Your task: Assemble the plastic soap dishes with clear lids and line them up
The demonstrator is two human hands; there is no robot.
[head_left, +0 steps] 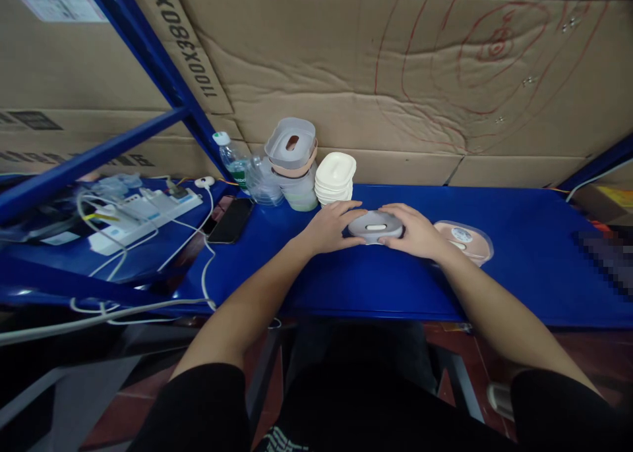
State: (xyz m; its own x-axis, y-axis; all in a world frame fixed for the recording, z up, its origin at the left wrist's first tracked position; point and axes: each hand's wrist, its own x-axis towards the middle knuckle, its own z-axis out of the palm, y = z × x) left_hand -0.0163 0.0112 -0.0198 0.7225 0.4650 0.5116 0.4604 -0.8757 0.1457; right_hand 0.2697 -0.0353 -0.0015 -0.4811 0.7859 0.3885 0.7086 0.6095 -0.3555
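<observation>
Between my two hands is a small grey rounded plastic box (376, 218) with a white oval piece in the middle of its top. My left hand (333, 229) grips its left end, thumb at the near side and fingers over the far side. On the opposite end, my right hand (414, 231) holds it the same way. Just right of my right hand lies a pink rounded piece (477, 244) with a clear rim and a round white sticker, partly hidden by my forearm. Beyond my left hand stands a stack of cream lids (336, 169).
Grey and pink slotted covers (291, 136) top a stack beside clear plastic containers (264, 182) and a water bottle (230, 155). Left on the blue table (395, 287) are a phone (230, 221), a power strip (148, 218) and loose cables. Cardboard (346, 56) forms the back.
</observation>
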